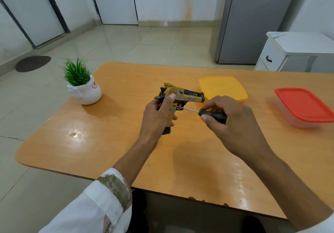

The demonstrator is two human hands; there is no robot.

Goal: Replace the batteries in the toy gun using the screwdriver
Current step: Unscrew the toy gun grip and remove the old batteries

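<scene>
Two hands at work: toy gun held above the surface, screwdriver tip at its grip.
Risk first: in my judgement the tip may slip off the screw if the shaft sits at an angle or I press too lightly, which would chew the head or scratch the casing. Whether the tip is seated I cannot tell; it is too small. A freed screw could drop onto the surface and roll off the edge. My left hand wraps the grip, thumb up against the frame, barrel pointing right toward the yellow-lidded container. My right hand pinches the black screwdriver handle between thumb and curled fingers, shaft roughly level, pointing left into the grip near the trigger. Neither hand is spread.
</scene>
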